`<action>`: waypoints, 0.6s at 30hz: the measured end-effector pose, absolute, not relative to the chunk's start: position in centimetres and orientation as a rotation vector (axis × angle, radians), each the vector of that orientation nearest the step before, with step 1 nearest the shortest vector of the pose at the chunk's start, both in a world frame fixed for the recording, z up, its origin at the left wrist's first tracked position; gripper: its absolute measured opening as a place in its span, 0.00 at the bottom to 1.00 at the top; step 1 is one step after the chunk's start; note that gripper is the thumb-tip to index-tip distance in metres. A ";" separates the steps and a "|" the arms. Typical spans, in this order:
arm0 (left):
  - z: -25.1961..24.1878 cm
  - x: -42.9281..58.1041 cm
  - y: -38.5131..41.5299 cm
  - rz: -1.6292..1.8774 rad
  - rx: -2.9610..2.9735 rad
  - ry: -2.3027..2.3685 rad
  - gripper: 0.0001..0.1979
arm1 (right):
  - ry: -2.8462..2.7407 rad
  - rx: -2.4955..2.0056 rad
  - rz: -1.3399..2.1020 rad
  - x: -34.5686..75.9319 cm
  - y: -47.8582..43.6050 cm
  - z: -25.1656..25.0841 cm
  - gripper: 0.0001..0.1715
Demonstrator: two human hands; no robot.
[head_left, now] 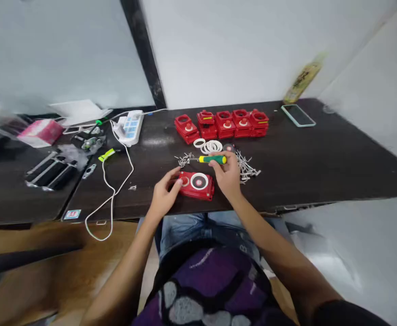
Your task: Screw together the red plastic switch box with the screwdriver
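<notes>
My right hand [228,174] is closed round a screwdriver [215,159] with a green and yellow handle. Its shaft points left, and the tip is over a small pile of screws [184,160]. My left hand [164,191] grips the left end of a red box-shaped housing [196,194] lying on the table. On top of that housing sit a white ring [199,175] round a dark disc and a smaller red round part [184,181]. Behind my hands lie loose white rings [212,146] and a dark disc [228,148], partly hidden.
Several red housings [225,124] stand in a row at the back. Thin metal rods [247,166] lie right of my right hand. A power strip [133,128] with a white cable [112,194] is at left. A phone [298,115] and a bottle [302,81] are at back right.
</notes>
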State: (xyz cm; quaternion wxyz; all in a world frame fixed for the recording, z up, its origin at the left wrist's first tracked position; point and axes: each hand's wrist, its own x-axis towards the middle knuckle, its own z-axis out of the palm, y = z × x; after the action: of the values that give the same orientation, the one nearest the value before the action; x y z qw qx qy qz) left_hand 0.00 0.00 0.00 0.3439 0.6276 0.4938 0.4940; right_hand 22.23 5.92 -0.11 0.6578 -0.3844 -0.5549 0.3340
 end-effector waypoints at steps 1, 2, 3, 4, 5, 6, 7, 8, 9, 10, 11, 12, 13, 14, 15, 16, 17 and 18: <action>0.6 -0.2 1.4 1.321 1.668 1.336 0.20 | -1.245 -0.855 0.760 22.2 5.9 0.0 0.13; 1.3 -0.4 2.8 1.340 1.721 1.372 0.19 | -1.235 -0.840 0.765 22.1 5.8 0.0 0.13; 1.8 -0.5 4.3 1.348 1.805 1.427 0.17 | -1.228 -0.827 0.771 22.1 5.8 0.0 0.12; 2.3 -0.6 5.8 1.344 1.892 1.475 0.17 | -1.222 -0.816 0.778 22.0 5.8 0.1 0.12; 2.8 -0.7 7.3 1.321 1.959 1.502 0.15 | -1.218 -0.804 0.788 22.0 5.7 0.1 0.12; 3.1 -0.7 8.8 1.251 2.031 1.493 0.14 | -1.219 -0.797 0.798 22.0 5.7 0.1 0.12; 3.3 -0.7 10.2 1.137 2.124 1.452 0.14 | -1.223 -0.793 0.806 22.0 5.7 0.1 0.12; 3.4 -0.7 11.4 1.015 2.217 1.377 0.13 | -1.225 -0.790 0.813 22.0 5.7 0.1 0.12; 3.3 -0.6 12.4 0.929 2.279 1.290 0.12 | -1.224 -0.787 0.820 22.0 5.6 0.0 0.12; 3.2 -0.6 13.2 0.877 2.309 1.224 0.12 | -1.221 -0.784 0.825 22.0 5.6 0.0 0.13; 2.9 -0.7 13.7 0.855 2.321 1.181 0.13 | -1.216 -0.781 0.827 22.0 5.6 0.0 0.13; 2.5 -0.8 14.1 0.855 2.320 1.156 0.13 | -1.209 -0.780 0.828 22.1 5.6 -0.1 0.13; 2.2 -0.9 14.3 0.867 2.311 1.146 0.13 | -1.202 -0.781 0.828 22.1 5.7 -0.1 0.14; 1.7 -1.0 14.4 0.885 2.297 1.145 0.12 | -1.199 -0.784 0.827 22.1 5.7 -0.2 0.14; 1.3 -1.1 14.4 0.899 2.284 1.147 0.11 | -1.197 -0.787 0.826 22.0 5.7 -0.2 0.14; 1.0 -1.3 14.3 0.912 2.272 1.151 0.10 | -1.199 -0.789 0.827 22.0 5.7 -0.3 0.15; 0.7 -1.4 14.3 0.918 2.265 1.158 0.10 | -1.201 -0.791 0.831 22.0 5.8 -0.3 0.15; 0.4 -1.5 14.3 0.920 2.261 1.167 0.10 | -1.205 -0.793 0.835 22.0 5.8 -0.3 0.15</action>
State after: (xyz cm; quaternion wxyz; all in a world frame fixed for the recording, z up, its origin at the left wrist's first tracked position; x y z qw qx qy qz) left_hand -1.49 14.33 0.41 0.2162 0.8160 0.4211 0.3319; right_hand 21.96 5.76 -0.32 0.6725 -0.3523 -0.5350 0.3707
